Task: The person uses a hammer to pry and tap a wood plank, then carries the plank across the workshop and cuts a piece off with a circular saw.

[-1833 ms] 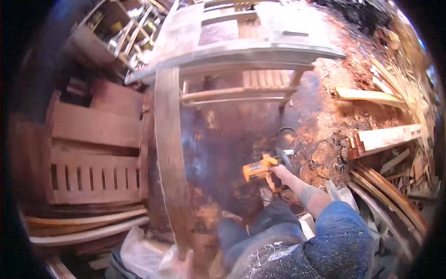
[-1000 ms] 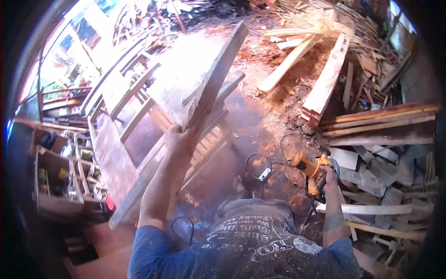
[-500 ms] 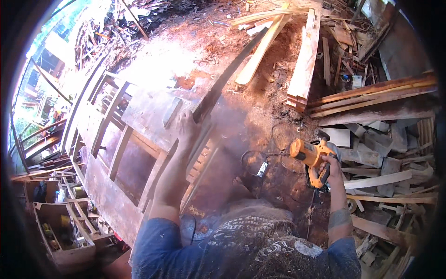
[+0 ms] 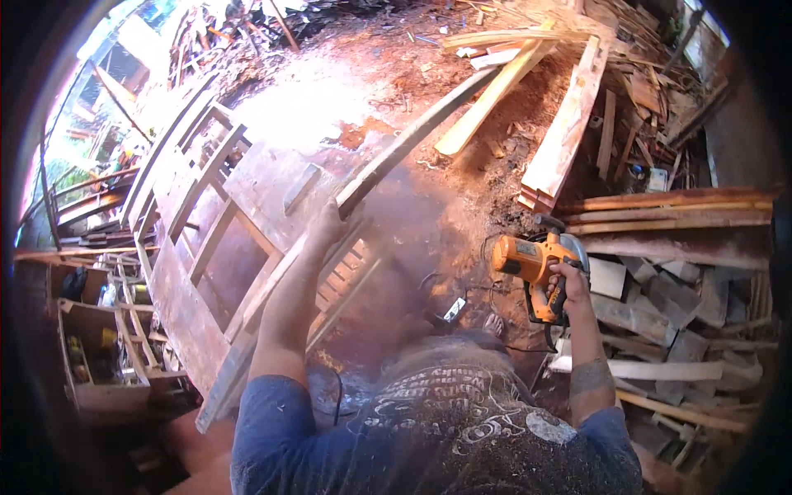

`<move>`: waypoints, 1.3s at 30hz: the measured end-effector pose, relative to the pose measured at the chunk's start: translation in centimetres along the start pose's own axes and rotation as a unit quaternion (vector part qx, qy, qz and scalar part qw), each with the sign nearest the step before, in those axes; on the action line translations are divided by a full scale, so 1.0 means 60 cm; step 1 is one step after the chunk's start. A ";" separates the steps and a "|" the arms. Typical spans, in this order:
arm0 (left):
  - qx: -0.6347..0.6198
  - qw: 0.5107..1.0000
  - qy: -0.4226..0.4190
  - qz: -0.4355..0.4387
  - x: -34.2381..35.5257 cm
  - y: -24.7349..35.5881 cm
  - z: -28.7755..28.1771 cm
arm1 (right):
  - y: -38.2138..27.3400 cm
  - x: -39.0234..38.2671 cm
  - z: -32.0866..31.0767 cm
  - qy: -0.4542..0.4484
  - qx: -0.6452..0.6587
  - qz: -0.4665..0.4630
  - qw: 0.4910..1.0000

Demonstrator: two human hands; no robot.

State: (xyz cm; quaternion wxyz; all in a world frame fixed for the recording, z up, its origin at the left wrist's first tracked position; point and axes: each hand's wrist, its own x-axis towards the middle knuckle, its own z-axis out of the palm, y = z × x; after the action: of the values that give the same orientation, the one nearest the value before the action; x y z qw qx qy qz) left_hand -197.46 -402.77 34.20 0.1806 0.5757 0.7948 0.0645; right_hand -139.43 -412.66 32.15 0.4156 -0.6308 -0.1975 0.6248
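Observation:
My left hand (image 4: 328, 227) is closed around a long, narrow wooden board (image 4: 412, 136). The board runs slantwise from the far middle, under my forearm, to a near end at the lower left. It lies over a wooden work table (image 4: 256, 177) with an open slatted frame. A short wood block (image 4: 303, 189) rests on the table just left of this hand. In my right hand (image 4: 569, 289) is an orange circular saw (image 4: 536, 266), gripped by its rear handle and held off the table to the right. Its blade is mostly hidden behind the body.
Planks (image 4: 561, 132) lie on the sawdust-covered ground ahead. Stacked boards (image 4: 668, 216) and a heap of offcuts (image 4: 660, 301) fill the right side. A power strip (image 4: 454, 309) with cables sits near my feet. A wooden crate (image 4: 103, 392) stands at the lower left.
The long board has shifted and turned in my left hand; its near end now shows at the lower left. The saw has moved left and slightly up in my right hand. The view has turned slightly.

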 end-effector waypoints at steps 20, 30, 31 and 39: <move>0.135 0.967 0.023 0.216 0.145 -0.031 -0.043 | -0.087 0.048 0.150 0.013 -0.062 -0.008 0.998; 0.141 0.928 0.090 0.334 0.178 -0.056 -0.055 | -0.054 -0.027 0.259 0.099 -0.085 0.022 0.991; 0.140 0.919 0.115 0.351 0.181 -0.060 -0.052 | -0.043 -0.029 0.256 0.099 -0.088 0.015 0.991; 0.118 0.925 0.051 0.356 0.223 -0.066 -0.060 | 0.009 -0.043 0.284 0.142 -0.107 -0.021 0.984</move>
State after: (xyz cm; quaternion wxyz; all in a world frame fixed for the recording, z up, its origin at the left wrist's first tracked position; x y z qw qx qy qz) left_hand -205.93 -391.16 33.47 0.0359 0.8341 0.5471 0.0600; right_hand -156.17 -410.24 35.50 0.3830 -0.7493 -0.2155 0.4955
